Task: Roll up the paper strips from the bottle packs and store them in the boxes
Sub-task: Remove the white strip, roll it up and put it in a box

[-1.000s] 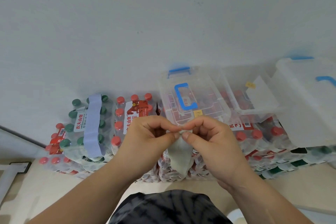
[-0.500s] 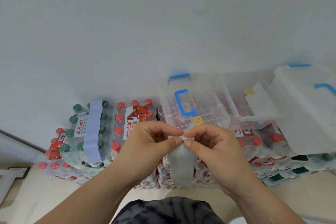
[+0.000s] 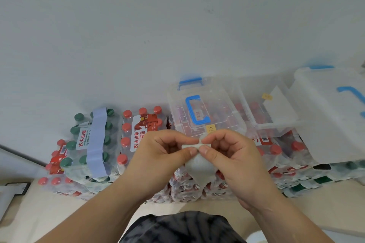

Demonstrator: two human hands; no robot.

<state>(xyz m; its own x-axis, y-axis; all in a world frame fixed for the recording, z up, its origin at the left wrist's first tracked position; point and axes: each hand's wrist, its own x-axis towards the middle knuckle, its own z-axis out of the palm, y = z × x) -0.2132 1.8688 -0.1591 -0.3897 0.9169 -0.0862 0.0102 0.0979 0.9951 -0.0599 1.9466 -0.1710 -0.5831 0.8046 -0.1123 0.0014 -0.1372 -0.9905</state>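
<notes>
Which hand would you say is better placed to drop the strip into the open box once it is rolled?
Probably the right hand. The open box sits on its side of the bottle packs, while the left hand faces the closed box. Both hands pinch the paper strip now.

Boxes (image 3: 205, 112) on bottle packs (image 3: 94, 144)

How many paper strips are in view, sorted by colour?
pale blue paper strip, across the green-capped bottle pack: 1
white paper strip, pinched between left hand and right hand: 1
Total: 2
</notes>
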